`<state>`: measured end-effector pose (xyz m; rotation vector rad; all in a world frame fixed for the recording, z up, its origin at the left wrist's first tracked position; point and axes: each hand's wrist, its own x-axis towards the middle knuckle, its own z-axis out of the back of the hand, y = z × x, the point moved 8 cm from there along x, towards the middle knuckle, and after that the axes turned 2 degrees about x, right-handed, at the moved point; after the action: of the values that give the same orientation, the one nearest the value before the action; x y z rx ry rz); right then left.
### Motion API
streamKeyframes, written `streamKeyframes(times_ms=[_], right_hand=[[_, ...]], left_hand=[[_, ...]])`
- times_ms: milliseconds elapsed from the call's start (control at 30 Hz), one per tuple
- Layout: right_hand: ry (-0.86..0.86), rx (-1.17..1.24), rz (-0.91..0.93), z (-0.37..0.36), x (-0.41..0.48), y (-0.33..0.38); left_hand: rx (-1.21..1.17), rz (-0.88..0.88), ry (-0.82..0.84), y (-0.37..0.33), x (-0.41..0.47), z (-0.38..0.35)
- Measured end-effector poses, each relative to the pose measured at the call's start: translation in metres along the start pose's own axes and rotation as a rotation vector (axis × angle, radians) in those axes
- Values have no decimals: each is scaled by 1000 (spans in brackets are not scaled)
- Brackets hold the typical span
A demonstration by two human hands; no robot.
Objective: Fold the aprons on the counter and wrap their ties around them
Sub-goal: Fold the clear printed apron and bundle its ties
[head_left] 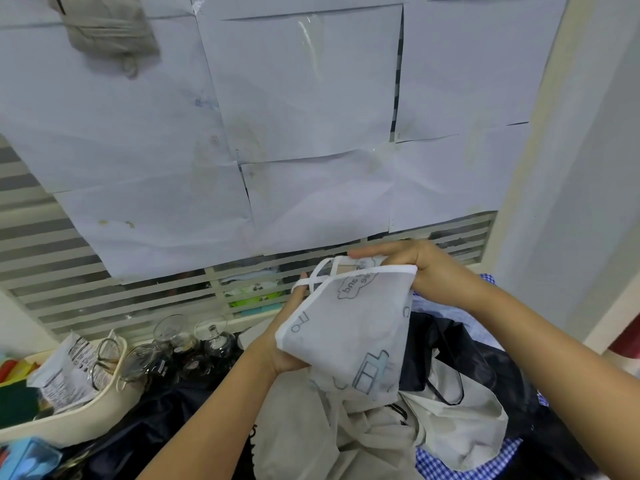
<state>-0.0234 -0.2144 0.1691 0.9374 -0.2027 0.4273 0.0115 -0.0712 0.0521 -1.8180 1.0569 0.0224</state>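
Right of centre in the frame, both hands hold the white printed apron (349,327) above the pile: left hand (289,336) grips underneath, right hand (412,268) pinches the top edge. Keeping the tie (311,280) taut should make the wrap snug.

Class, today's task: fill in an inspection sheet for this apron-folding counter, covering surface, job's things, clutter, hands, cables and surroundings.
Surface: counter hidden under heaped fabric.
Job's things: folded white apron held up, its white tie crossing near the top; beige apron, black apron and blue checked apron heaped below, unfolded.
Clutter: glassware; cream tub holding a printed packet.
Hands: left hand grips the white apron from beneath; right hand pinches its top edge.
Cables: nothing seen.
Surroundings: paper sheets covering a slatted window.
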Motion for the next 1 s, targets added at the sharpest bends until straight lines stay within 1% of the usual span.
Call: streamKeyframes(times_ms=[67,100,133,200,233,267,300,333,367,433,500,567,600,633,667,700,733,767,800,833,867,933,967,1000], right_hand=[[-30,-11,22,8,5,6],[-23,-11,33,12,7,9],[-17,-36,47,14,8,12],[12,-106,99,17,12,18],[25,-151,106,16,14,21],[35,-197,121,14,16,24],[41,-245,130,12,17,23],[41,-291,136,11,17,23],[39,-329,137,10,17,22],[32,-384,137,7,15,15],[57,-418,139,2,14,6],[60,-374,107,1,13,-6],[26,-331,63,3,12,-12],[-39,-246,-17,7,11,-20],[-122,-72,-127,12,7,-32],[-194,205,-248,13,-1,-45],[-243,543,-347,7,-9,-55],[-270,853,-418,-2,-17,-63],[-277,1050,-446,-10,-24,-67],[-258,1130,-463,-17,-31,-69],[-220,1122,-477,-25,-35,-72],[-113,960,-505,-46,-43,-75],[-84,894,-524,-57,-46,-76],[-101,865,-545,-66,-49,-79]], left_hand=[[-99,-4,113,-1,-3,-3],[-141,15,147,0,-8,1],[-170,38,222,0,-9,1],[-113,6,391,-10,-20,-14],[-72,-64,491,-16,-24,-21],[-14,-97,576,-20,-29,-30],[92,-90,579,-21,-28,-32],[191,-49,507,-19,-25,-27],[239,-23,442,-19,-23,-22],[281,-6,358,-22,-17,-12],[339,13,226,-21,-11,-4],[452,-24,89,-19,-7,1],[491,-70,27,-21,-6,4],[504,-111,-20,-22,-7,4],[508,-148,-58,-23,-6,6],[522,-184,-95,-24,-6,7],[552,-218,-143,-26,-5,9],[601,-244,-193,-27,-4,11],[655,-260,-239,-27,-3,12],[695,-273,-281,-26,-1,12],[716,-288,-310,-25,1,11],[697,-325,-317,-20,3,5],[660,-337,-307,-17,4,1],[611,-341,-290,-13,6,-3]])
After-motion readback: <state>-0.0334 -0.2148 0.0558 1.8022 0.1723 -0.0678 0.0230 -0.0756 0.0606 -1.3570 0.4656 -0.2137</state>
